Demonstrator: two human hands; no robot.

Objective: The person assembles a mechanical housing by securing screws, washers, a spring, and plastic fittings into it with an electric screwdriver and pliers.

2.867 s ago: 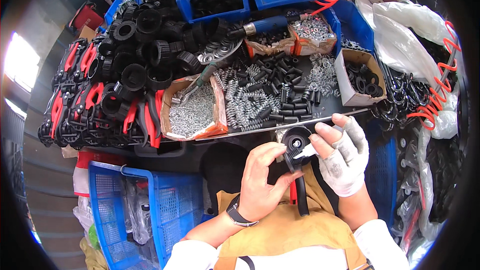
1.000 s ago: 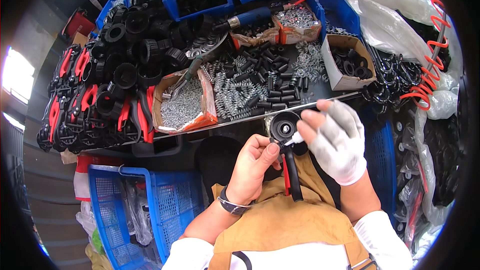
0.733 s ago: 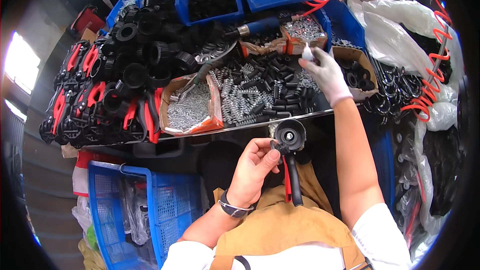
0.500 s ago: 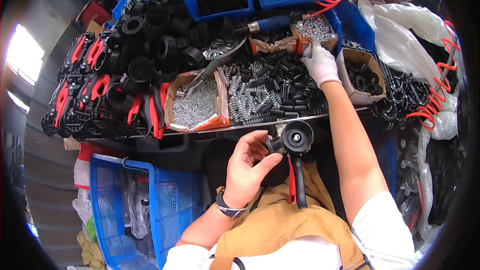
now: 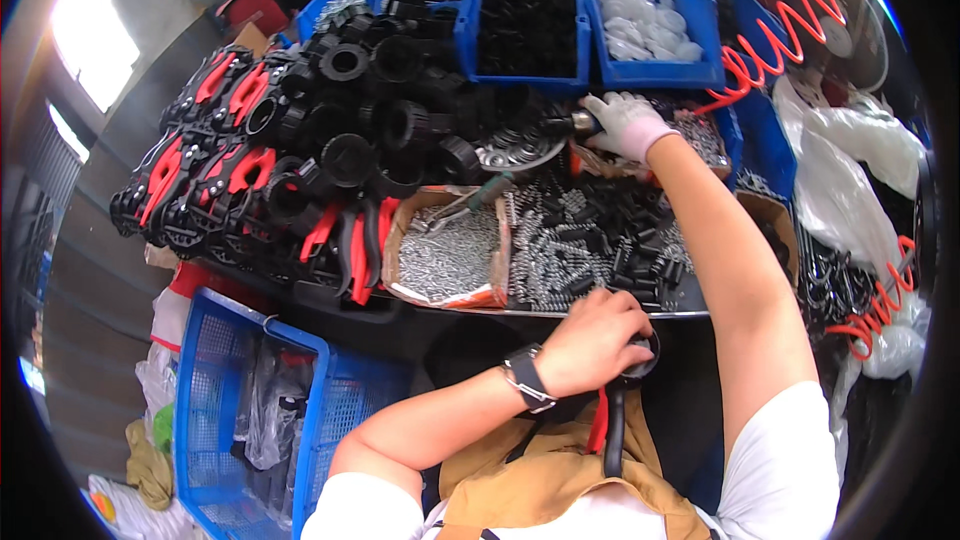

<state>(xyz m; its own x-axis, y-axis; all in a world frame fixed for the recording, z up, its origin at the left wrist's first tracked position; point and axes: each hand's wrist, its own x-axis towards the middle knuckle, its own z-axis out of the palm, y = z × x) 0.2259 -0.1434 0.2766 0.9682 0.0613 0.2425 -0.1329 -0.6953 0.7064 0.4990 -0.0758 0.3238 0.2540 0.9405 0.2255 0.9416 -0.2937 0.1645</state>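
My bare left hand [image 5: 592,342] curls over the round black cup [image 5: 645,355] of a hand tool, its fingers on the rim. The tool's black handle [image 5: 614,435] and red lever [image 5: 598,424] point down toward my apron. Above the parts bench, my right hand [image 5: 630,128] in a white glove is wrapped over a power screwdriver [image 5: 583,122]. Only the metal nose of the screwdriver shows, left of the glove; its body is hidden under my palm. Whatever lies inside the cup is mostly covered by my left fingers.
Springs and black sleeves [image 5: 600,240] lie beside a carton of small screws [image 5: 440,255]. Black rings [image 5: 348,155] and red-and-black handles [image 5: 165,175] pile up leftward. Blue bins [image 5: 528,75] line the back; a red coiled hose [image 5: 740,65] hangs right. A blue crate [image 5: 330,410] stands lower left.
My right hand has gone up and left from the small-parts carton onto the power screwdriver. My left hand has moved right, from beside the cup to over it. The view has shifted.
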